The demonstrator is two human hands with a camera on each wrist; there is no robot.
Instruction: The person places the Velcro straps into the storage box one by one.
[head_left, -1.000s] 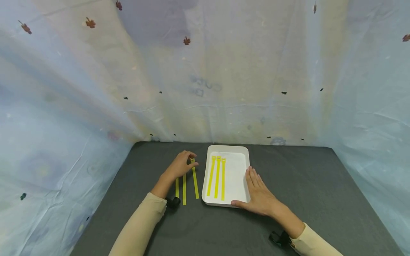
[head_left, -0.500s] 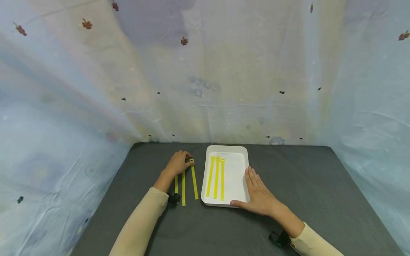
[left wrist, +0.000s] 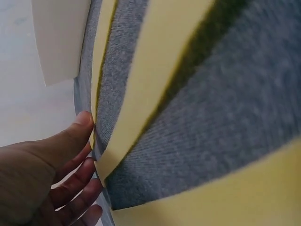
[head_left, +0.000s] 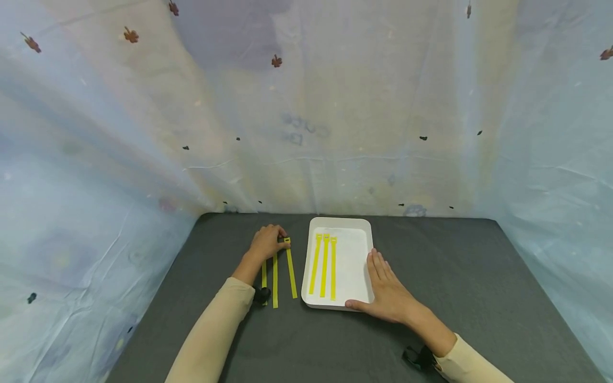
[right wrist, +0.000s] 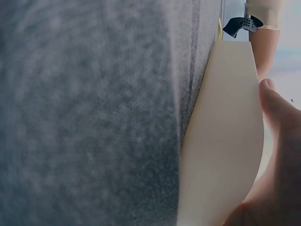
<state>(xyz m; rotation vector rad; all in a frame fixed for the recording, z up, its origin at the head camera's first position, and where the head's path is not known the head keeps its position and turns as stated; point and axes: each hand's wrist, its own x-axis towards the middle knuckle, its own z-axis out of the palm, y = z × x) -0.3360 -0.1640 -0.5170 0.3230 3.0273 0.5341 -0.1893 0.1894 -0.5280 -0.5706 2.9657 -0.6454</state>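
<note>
Between the thumb and fingers of my left hand (head_left: 265, 243) is the slotted head end of a yellow cable tie (head_left: 291, 274), a flat strap lying on the dark cloth. Two more yellow cable ties (head_left: 275, 284) lie to its left, partly hidden by that hand. In the left wrist view the thumb (left wrist: 81, 123) is at the edge of the narrow yellow strap. Three similar ties (head_left: 324, 271) lie side by side in a shallow white tray (head_left: 354, 266). My right hand (head_left: 390, 295) rests on the tray's right edge with straight fingers, its thumb at the near corner.
A dark grey cloth (head_left: 460, 287) covers the table. Behind and at the sides hangs a pale patterned sheet (head_left: 335, 117). A black wrist camera (head_left: 261, 295) sits by the left wrist, and another black one (head_left: 417, 357) by the right.
The left thumb and fingers have closed in on the head of the cable tie, the hand shifting slightly left. The right hand and the tray stay where they were.
</note>
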